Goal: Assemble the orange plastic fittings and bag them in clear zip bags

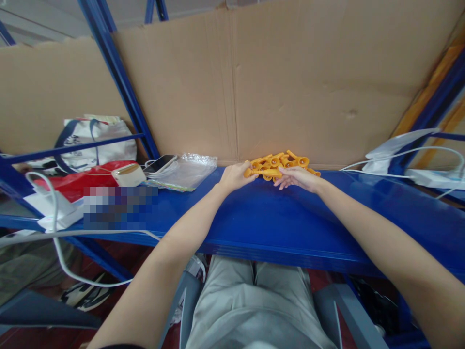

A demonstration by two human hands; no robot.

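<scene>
A yellow plastic horn-shaped piece [267,172] lies level between my two hands, above the back part of the blue shelf. My left hand [233,176] has its fingers closed around the left end, near the flared cup. At the right end, my right hand [298,179] pinches the piece with thumb and forefinger, its other fingers loosely spread. Just behind the hands is a heap of similar yellow horn-shaped pieces [302,162], several with round open mouths facing me. The hands and the held piece hide part of the heap.
A cardboard wall [290,87] stands behind the blue shelf [269,218]. On the left are clear plastic bags [198,170], a phone [162,164], a red bag [87,179] and a white power strip [67,213] with cables. White cables [385,170] and a plastic bag [395,145] lie right.
</scene>
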